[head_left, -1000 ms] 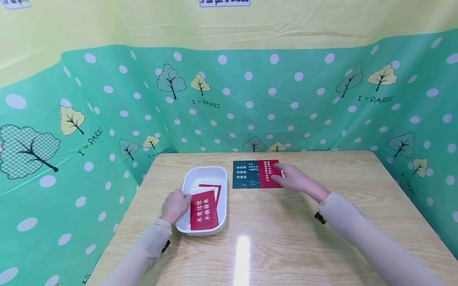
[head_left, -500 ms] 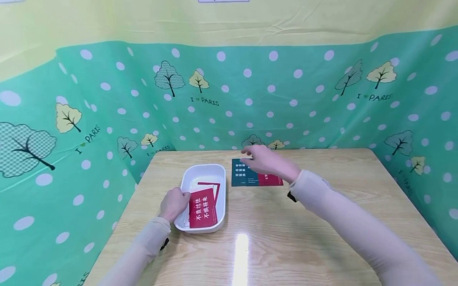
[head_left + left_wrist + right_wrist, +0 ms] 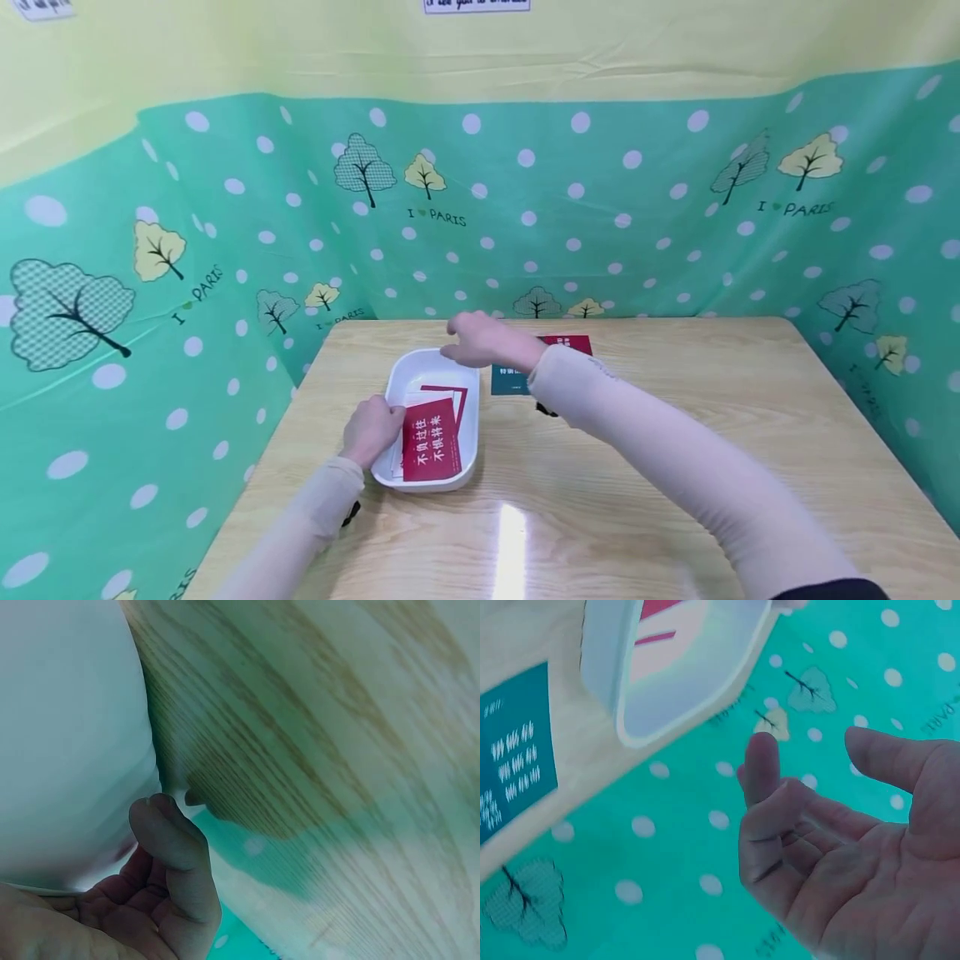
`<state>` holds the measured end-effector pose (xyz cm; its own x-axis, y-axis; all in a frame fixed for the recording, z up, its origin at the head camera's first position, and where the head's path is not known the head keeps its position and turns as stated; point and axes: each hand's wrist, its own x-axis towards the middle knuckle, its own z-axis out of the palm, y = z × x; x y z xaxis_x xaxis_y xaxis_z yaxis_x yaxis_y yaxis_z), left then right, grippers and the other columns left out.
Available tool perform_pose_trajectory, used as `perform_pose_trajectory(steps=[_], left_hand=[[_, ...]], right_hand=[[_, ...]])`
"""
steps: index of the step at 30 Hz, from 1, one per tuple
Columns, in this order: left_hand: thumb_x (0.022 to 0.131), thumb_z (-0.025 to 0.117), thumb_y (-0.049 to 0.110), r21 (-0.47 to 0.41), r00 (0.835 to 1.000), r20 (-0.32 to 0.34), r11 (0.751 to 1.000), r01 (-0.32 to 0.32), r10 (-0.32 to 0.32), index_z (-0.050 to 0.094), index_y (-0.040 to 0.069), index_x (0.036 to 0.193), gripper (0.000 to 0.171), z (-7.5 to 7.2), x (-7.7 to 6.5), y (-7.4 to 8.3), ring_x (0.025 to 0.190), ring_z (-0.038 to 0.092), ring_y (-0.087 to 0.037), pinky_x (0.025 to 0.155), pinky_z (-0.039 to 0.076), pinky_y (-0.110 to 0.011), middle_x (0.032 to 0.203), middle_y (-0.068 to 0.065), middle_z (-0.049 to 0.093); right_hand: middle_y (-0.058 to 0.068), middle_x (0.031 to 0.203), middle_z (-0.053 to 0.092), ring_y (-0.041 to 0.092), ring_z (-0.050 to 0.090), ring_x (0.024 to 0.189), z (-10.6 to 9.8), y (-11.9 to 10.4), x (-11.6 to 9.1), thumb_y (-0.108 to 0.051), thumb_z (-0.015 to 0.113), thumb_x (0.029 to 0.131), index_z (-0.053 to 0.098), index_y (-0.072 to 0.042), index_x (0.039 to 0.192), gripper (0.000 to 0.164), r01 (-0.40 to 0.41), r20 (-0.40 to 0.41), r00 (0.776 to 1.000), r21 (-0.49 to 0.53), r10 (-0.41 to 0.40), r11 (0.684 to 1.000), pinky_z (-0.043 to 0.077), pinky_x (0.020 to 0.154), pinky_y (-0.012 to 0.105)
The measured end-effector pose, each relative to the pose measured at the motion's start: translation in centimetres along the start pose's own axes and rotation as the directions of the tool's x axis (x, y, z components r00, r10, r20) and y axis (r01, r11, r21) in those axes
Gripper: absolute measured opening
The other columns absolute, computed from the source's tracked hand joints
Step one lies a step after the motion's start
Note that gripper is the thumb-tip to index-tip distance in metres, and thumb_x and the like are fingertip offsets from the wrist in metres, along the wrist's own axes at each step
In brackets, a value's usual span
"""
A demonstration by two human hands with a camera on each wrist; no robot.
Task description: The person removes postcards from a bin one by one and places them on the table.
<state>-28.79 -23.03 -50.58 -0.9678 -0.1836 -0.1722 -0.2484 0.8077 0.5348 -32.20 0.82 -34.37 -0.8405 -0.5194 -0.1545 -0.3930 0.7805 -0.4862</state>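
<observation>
My left hand [image 3: 372, 432] grips the left rim of a white plastic tray [image 3: 470, 446]. Inside the tray lies a red card [image 3: 431, 442] with white writing, on top of other white and red cards. In the left wrist view, the fingers of the left hand [image 3: 176, 870] curl beside the tray's pale wall [image 3: 67, 735]. My right hand [image 3: 487, 340] hovers over the tray's far right corner and holds nothing. Its thumb and fingers stand apart in the right wrist view. Behind the right forearm, a teal card [image 3: 510, 382] and another red card [image 3: 572, 342] are partly hidden.
All of this rests on a light wooden table [image 3: 637, 467]. A green and yellow curtain [image 3: 570, 208] with dots and trees hangs around the back and sides. A bright light reflection [image 3: 512, 550] shows near the table's front.
My right hand has moved left, from the red card on the table, over the teal card, to the tray's far corner. The left hand stays at the tray.
</observation>
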Motion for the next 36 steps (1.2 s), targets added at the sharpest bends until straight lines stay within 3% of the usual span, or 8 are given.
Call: perform_pose_trajectory(steps=[9,15,19,24,31,36], left_hand=[[0.102,0.056,0.021,0.020,1.000,0.002,1.000,-0.023,0.023,0.066,-0.005,0.096,0.028,-0.4,-0.2,-0.2,0.064,0.065,-0.023,0.053,0.056,-0.033,0.076,-0.013,0.064],[0.101,0.056,0.022,0.026,1.000,0.001,0.999,-0.024,0.024,0.065,-0.004,0.094,0.028,-0.3,-0.1,-0.3,0.064,0.064,-0.023,0.053,0.055,-0.034,0.076,-0.012,0.063],[0.099,0.056,0.023,0.049,0.999,-0.024,0.998,-0.039,0.040,0.062,0.003,0.081,0.027,-0.2,0.1,-0.4,0.062,0.062,-0.023,0.052,0.052,-0.034,0.073,-0.012,0.063],[0.099,0.056,0.022,0.041,0.999,-0.026,0.998,-0.044,0.045,0.057,0.007,0.076,0.027,-0.2,0.3,-0.3,0.062,0.062,-0.023,0.052,0.052,-0.034,0.072,-0.012,0.062],[0.099,0.056,0.022,0.031,0.999,-0.010,0.999,-0.035,0.035,0.058,0.007,0.075,0.028,-0.1,0.2,-0.3,0.060,0.062,-0.022,0.051,0.052,-0.032,0.071,-0.011,0.062],[0.099,0.056,0.021,0.036,0.999,-0.017,0.999,-0.035,0.036,0.057,0.008,0.074,0.029,-0.3,0.1,-0.4,0.060,0.062,-0.022,0.050,0.052,-0.032,0.070,-0.011,0.061]], right_hand=[[0.013,0.125,0.069,0.022,0.067,0.102,5.0,-0.3,2.7,-0.029,0.063,0.106,0.062,-0.002,0.139,0.043,-0.045,-0.022,0.999,0.071,0.046,0.996,0.057,0.089,0.036],[0.009,0.091,0.065,0.026,0.071,0.081,8.9,0.3,3.8,-0.023,0.066,0.104,0.063,-0.001,0.122,0.029,-0.151,0.061,0.988,0.145,0.143,0.978,0.060,0.069,0.035],[0.010,0.087,0.064,0.029,0.074,0.079,10.6,0.4,4.4,-0.017,0.068,0.102,0.061,0.000,0.123,0.027,-0.226,0.100,0.972,0.193,0.210,0.955,0.062,0.067,0.038],[0.010,0.087,0.065,0.022,0.070,0.069,12.1,0.0,4.6,-0.013,0.072,0.097,0.065,-0.001,0.119,0.026,-0.304,0.133,0.950,0.175,0.284,0.936,0.060,0.061,0.033],[0.009,0.094,0.060,0.018,0.066,0.072,13.6,-1.0,3.7,-0.028,0.081,0.093,0.054,0.004,0.133,0.058,-0.312,0.121,0.944,0.027,0.306,0.950,0.059,0.060,0.030],[0.007,0.093,0.063,0.018,0.067,0.075,14.5,-1.2,3.9,-0.028,0.085,0.090,0.049,0.001,0.143,0.070,-0.325,0.140,0.939,0.046,0.316,0.945,0.061,0.067,0.035]])
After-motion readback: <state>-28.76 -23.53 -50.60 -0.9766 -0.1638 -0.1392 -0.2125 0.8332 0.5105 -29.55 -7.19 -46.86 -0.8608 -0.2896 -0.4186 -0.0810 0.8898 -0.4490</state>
